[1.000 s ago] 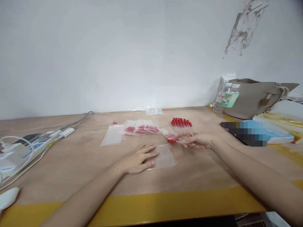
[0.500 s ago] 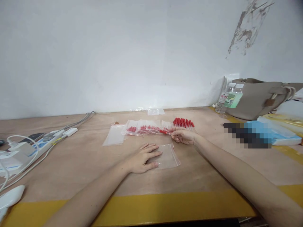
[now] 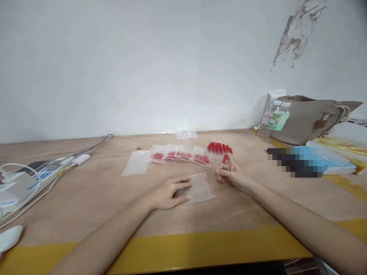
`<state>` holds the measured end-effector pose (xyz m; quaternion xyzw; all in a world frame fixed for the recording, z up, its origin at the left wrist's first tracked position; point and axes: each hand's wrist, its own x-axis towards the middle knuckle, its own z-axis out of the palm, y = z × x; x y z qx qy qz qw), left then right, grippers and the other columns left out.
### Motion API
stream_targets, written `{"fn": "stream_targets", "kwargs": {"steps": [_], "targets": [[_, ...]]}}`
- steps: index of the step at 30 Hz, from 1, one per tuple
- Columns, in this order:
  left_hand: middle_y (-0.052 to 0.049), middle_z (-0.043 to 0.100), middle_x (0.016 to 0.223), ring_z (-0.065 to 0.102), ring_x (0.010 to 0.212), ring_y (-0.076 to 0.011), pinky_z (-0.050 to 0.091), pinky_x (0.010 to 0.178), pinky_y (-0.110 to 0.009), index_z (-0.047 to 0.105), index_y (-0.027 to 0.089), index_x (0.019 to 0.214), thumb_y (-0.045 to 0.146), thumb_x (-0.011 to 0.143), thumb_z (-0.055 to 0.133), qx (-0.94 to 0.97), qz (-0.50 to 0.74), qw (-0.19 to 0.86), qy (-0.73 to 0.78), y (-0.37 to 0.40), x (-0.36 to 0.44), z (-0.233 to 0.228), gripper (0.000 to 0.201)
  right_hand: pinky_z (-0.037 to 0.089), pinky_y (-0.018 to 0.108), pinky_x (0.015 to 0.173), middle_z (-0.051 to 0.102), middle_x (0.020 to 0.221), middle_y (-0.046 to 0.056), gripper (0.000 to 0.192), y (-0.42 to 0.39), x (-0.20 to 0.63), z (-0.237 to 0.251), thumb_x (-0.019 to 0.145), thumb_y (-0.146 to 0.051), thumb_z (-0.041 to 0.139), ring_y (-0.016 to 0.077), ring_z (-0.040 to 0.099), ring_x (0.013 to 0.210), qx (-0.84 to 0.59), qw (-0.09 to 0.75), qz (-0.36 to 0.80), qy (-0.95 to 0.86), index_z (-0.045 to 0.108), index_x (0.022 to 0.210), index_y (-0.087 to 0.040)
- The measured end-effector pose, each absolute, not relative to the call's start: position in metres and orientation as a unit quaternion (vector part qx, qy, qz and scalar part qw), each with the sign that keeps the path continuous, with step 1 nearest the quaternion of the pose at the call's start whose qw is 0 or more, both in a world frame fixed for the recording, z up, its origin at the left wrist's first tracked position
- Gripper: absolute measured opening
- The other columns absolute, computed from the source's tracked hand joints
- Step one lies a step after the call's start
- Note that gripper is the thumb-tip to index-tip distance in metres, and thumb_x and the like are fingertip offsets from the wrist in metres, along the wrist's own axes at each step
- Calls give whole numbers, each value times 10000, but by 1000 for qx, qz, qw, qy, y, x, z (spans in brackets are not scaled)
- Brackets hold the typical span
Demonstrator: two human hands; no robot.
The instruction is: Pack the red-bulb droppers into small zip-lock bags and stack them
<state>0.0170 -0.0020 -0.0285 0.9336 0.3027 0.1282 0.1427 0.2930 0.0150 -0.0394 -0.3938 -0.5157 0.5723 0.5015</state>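
My left hand (image 3: 171,193) lies flat, fingers apart, over the left side of a clear zip bag (image 3: 200,188) on the table. Just right of that bag, my right hand (image 3: 233,173) pinches a dropper (image 3: 225,158). Its red bulb points up, and its thin clear stem slants down to the left, partly behind the fingers. Beyond the right hand, a row of several red-bulbed droppers (image 3: 219,148) lies side by side. To their left are overlapping clear bags (image 3: 177,153) with red-bulbed droppers inside. A stack of flat, clear bags (image 3: 135,163) sits at the left end.
On the left are a power strip (image 3: 47,179) with chargers and cables, a phone (image 3: 36,166) and a white object (image 3: 10,238). At right stand two bottles (image 3: 276,120), a grey handbag (image 3: 304,118) and a blue package (image 3: 312,160). Another clear bag (image 3: 186,135) lies by the wall.
My right hand has moved slightly nearer and right, away from the filled bags. The dropper in it has turned from nearly level to bulb-up. My left hand stays on the bag.
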Motion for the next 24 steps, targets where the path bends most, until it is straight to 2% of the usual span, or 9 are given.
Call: {"fn": "stream_targets", "kwargs": {"steps": [4,10,12,15,20,24], "targets": [[-49,352,1360,337,1237,-213,274,1026,-384,404,253,1278,435,844,463,934,124,140,304,-2,18,-30,474,487,243,518,617,681,-40,575,14,285,-49,630,-268,690,129,614,547,-404,524,563,-495,245,994,-252],[-48,353,1359,330,1240,-214,270,1027,-387,378,253,1293,425,846,463,935,130,137,301,-3,20,-28,486,518,299,579,651,761,76,189,12,277,-49,779,-335,525,165,642,617,-396,485,655,-422,414,802,-184],[-48,357,1356,329,1240,-215,264,1029,-392,359,256,1302,426,845,465,934,134,137,300,-3,20,-28,499,520,285,599,645,761,90,172,10,278,-47,781,-317,527,156,638,632,-397,477,669,-410,465,752,-160],[-49,367,1350,334,1236,-219,268,1026,-397,345,258,1307,423,844,469,933,142,141,298,-2,20,-29,507,505,217,578,602,649,33,169,8,283,-46,686,-228,644,105,603,584,-419,490,643,-414,497,712,-148],[-56,370,1347,339,1233,-223,278,1020,-394,334,243,1313,410,842,478,933,150,144,294,-2,20,-29,520,478,235,529,556,611,-42,458,11,291,-52,509,-200,766,106,573,533,-455,518,578,-436,419,807,-202],[-56,369,1348,338,1233,-222,272,1025,-388,323,241,1319,409,844,473,934,151,145,290,-2,22,-28,526,430,237,517,526,611,-42,370,8,290,-53,621,-380,684,92,516,516,-462,442,509,-576,436,824,-193]]}}
